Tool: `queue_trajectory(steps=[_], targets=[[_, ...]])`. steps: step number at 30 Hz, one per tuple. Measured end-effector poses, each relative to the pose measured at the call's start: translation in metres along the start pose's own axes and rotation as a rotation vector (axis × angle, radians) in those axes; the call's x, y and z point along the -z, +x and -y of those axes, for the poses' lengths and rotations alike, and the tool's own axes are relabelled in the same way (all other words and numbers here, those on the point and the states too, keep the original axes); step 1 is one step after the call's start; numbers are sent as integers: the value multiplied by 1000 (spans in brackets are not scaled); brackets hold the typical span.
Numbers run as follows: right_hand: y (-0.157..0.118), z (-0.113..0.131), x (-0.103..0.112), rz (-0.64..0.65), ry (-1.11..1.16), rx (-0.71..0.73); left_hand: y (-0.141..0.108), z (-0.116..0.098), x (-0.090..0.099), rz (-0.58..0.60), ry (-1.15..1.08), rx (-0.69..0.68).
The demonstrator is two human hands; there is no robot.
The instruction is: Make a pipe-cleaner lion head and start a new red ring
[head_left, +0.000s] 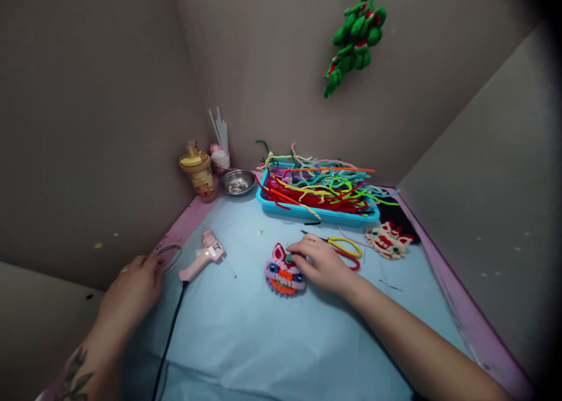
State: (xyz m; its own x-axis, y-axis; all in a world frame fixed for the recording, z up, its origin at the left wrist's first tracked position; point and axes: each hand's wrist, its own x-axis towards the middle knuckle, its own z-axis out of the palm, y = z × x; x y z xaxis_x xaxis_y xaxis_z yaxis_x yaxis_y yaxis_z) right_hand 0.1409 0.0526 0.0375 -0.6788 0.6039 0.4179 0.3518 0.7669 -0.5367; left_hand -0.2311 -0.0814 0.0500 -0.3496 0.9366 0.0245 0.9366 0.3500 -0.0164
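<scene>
A colourful fuzzy-stem animal face [284, 281] with red ears, blue eyes and an orange mouth lies on the blue cloth. My right hand [318, 261] rests against its upper right side, thumb and fingers pinching a small teal piece [289, 258] between the ears. At the left edge of the table, my left hand [138, 284] has its fingers curled at a thin pale cord loop [175, 247]; its fingertips are partly hidden. Between the hands lies a pink glue gun [202, 260] with a clear stick beside its nozzle. Scissors [346, 247] with yellow and red handles lie behind my right hand.
A blue tray [316, 215] heaped with fuzzy stems stands at the back. Left of it are a metal bowl [237, 182] with small bits, a lidded cup [199, 175] and white sticks [222, 133]. A cream animal face [386, 241] lies right. Green decorations [357, 38] hang above.
</scene>
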Motion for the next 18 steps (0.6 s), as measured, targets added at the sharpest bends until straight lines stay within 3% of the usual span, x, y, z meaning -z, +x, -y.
queue_trajectory(steps=[2,5,7,18], targets=[[-1,0,-1,-10,-7,-10,0,-17,1,39,-88,-109],[-2,-3,-1,-30,-5,-22,1,-42,0,163,-65,-113],[-3,-6,-2,-36,4,-27,1,-51,-1,185,-32,-88],[1,-5,5,-27,66,-64,-2,-46,-4,-2,76,23]])
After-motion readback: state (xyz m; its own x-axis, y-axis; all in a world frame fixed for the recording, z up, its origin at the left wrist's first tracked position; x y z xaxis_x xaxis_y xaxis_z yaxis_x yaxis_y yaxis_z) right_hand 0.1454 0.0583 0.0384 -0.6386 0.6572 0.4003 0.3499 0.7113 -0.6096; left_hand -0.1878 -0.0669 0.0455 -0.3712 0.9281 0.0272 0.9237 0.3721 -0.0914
